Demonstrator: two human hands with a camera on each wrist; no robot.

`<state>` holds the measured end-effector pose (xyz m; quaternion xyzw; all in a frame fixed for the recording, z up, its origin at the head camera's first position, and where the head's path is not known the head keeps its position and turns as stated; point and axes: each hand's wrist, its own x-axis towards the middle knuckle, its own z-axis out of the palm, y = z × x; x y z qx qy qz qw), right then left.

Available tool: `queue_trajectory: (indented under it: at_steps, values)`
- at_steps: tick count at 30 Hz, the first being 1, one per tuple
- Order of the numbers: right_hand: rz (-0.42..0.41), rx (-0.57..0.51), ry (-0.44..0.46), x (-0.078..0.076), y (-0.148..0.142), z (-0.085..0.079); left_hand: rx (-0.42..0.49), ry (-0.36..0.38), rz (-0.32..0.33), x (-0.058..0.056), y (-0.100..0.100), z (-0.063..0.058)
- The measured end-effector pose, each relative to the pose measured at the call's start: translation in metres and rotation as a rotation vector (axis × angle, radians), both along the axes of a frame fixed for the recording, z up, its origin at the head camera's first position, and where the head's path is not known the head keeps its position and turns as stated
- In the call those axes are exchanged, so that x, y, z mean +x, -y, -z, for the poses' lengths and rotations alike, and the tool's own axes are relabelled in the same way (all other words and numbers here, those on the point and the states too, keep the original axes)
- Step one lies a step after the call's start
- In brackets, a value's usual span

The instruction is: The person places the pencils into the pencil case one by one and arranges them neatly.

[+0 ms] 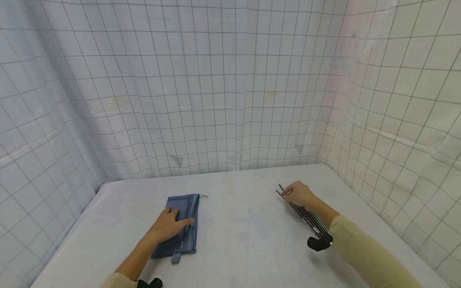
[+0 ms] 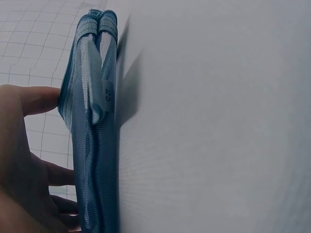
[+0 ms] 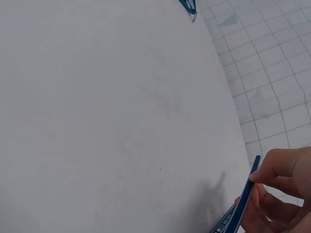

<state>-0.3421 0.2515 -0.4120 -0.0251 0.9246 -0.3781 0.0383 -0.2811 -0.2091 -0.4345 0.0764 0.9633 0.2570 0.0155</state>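
A flat blue zip pouch (image 1: 183,205) lies on the left of the white table, a fabric tab at its near end. My left hand (image 1: 168,226) rests on top of it with fingers spread. In the left wrist view the pouch (image 2: 97,160) appears edge-on, thumb and fingertips touching its upper face. Over on the right, my right hand (image 1: 299,194) pinches a thin dark pencil (image 3: 245,199) between thumb and fingers. Several dark pencils (image 1: 311,219) lie side by side below that hand, partly hidden by the forearm. Small lettering shows on one beside the held pencil.
The white table (image 1: 237,240) spans the space between both hands. White grid-patterned curtains (image 1: 216,100) hang behind it and along both sides. A pale green strip (image 1: 323,223) shows beside the pencils, mostly covered by the right forearm. Each wrist wears a black camera mount (image 1: 319,242).
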Motion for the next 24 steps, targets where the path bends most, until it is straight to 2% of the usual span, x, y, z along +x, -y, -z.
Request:
queue_trajectory:
  at_steps: [8, 17, 24]
  values:
    - [0.004, -0.161, 0.045, -0.001, 0.012, -0.004, 0.004, 0.004, -0.013, 0.000, 0.000, -0.001]
    - [0.015, -0.254, 0.089, -0.003, 0.028, -0.001, 0.008, 0.015, -0.013, -0.001, -0.001, -0.002]
    - [0.055, -0.316, 0.140, -0.008, 0.050, 0.003, 0.015, 0.015, -0.010, -0.001, 0.001, -0.002]
